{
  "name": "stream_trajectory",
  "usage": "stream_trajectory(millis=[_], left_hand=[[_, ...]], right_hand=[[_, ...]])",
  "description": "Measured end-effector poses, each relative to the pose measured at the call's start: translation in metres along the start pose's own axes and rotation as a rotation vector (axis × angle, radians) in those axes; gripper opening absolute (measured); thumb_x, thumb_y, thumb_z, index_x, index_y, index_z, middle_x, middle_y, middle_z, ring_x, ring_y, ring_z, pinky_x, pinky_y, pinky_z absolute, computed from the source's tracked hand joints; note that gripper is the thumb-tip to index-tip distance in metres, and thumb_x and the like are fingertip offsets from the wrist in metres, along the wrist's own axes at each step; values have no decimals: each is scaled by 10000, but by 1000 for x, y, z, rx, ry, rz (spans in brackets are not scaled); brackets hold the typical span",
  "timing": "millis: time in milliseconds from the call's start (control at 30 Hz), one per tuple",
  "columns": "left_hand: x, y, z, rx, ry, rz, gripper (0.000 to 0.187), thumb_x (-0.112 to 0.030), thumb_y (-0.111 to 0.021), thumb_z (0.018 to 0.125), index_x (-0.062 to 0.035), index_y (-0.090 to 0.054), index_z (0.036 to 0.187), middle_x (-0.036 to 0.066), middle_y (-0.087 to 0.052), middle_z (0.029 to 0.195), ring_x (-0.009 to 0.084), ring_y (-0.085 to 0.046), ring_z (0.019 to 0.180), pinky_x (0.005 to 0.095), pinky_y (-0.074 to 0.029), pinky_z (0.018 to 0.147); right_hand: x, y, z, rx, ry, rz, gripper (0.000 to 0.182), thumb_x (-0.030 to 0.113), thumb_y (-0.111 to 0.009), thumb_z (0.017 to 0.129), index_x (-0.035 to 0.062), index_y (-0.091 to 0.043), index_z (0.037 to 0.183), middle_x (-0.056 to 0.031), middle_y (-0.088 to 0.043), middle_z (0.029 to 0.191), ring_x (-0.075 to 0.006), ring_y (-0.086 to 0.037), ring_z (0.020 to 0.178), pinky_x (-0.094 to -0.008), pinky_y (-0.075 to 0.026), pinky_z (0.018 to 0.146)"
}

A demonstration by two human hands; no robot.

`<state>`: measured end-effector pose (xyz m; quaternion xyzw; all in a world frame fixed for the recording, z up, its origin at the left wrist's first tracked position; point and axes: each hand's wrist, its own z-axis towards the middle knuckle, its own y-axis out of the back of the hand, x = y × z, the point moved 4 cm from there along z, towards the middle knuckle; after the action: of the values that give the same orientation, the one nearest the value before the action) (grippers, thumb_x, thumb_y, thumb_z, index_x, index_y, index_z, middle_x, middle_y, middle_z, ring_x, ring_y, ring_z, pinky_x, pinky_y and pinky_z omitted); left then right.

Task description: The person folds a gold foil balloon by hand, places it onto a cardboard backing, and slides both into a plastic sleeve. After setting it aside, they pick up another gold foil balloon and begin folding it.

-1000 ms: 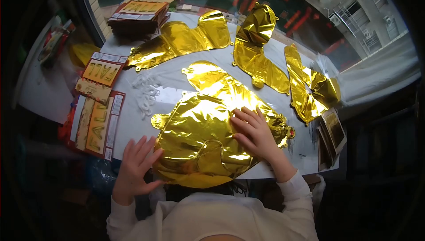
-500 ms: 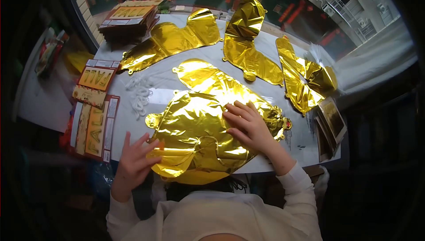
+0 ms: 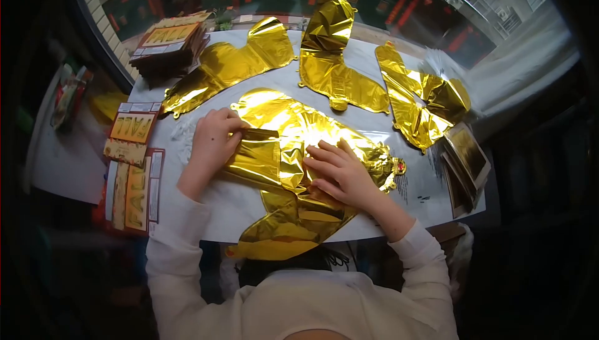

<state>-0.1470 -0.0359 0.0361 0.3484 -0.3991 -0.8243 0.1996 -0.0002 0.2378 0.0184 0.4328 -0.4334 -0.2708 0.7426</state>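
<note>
A shiny gold foil balloon, flat and partly folded over, lies in front of me. My left hand has its fingers closed on the balloon's far left edge. My right hand rests on the foil with its fingers stretched out and slightly apart. Another gold foil balloon lies just beyond and partly under the folded one. At the near edge, a loose flap of gold foil hangs over the table toward my lap.
Three more flat gold balloons lie across the back of the white table. Packages marked FALL stand at left, with a stack behind. Dark cards lean at the right edge. White cord lies beside my left hand.
My left hand has moved from the near left corner up to the balloon's far edge, carrying the left part of the foil over. The right hand stays on the foil.
</note>
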Motion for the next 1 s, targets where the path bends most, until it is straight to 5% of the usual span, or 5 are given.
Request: stream_trajectory(millis=[400,500,600,700,1000], left_hand=[[-59,14,-53,-34,79,220,284,-105,-712,922,-90,-679,1204,128,-612,989,333,-672,727,445,-529,622],[-76,11,-74,107,94,195,267,-97,-711,928,-65,-680,1191,112,-632,991,327,-676,801,436,-546,690],[-83,6,-82,149,24,63,292,-45,-715,914,-38,-680,1204,154,-664,1253,367,-678,1101,451,-558,905],[-76,-5,-91,166,-50,68,434,-99,-715,936,-5,-619,1348,224,-450,1587,403,-438,1476,514,-369,1209],[-65,-16,-98,329,-8,196,649,-244,-590,1031,-20,-390,1606,190,-336,1696,386,-319,1561,579,-198,1268]], right_hand=[[-4,-5,-2,1,36,-35,507,376,-717,976,175,-636,1434,-54,-552,1561,-314,-464,1483,-659,-261,1229],[-3,-5,-2,-3,41,-52,508,374,-715,978,178,-632,1439,-52,-549,1563,-313,-463,1484,-664,-259,1228],[-5,-6,-2,0,42,-45,505,371,-712,980,182,-629,1442,-50,-545,1567,-312,-460,1487,-664,-257,1230],[-4,-5,-2,7,33,-45,498,366,-707,985,183,-629,1441,-47,-545,1568,-307,-457,1492,-661,-257,1231],[-4,-6,-2,13,26,-78,511,375,-714,980,185,-627,1446,-41,-547,1566,-299,-456,1494,-651,-256,1239]])
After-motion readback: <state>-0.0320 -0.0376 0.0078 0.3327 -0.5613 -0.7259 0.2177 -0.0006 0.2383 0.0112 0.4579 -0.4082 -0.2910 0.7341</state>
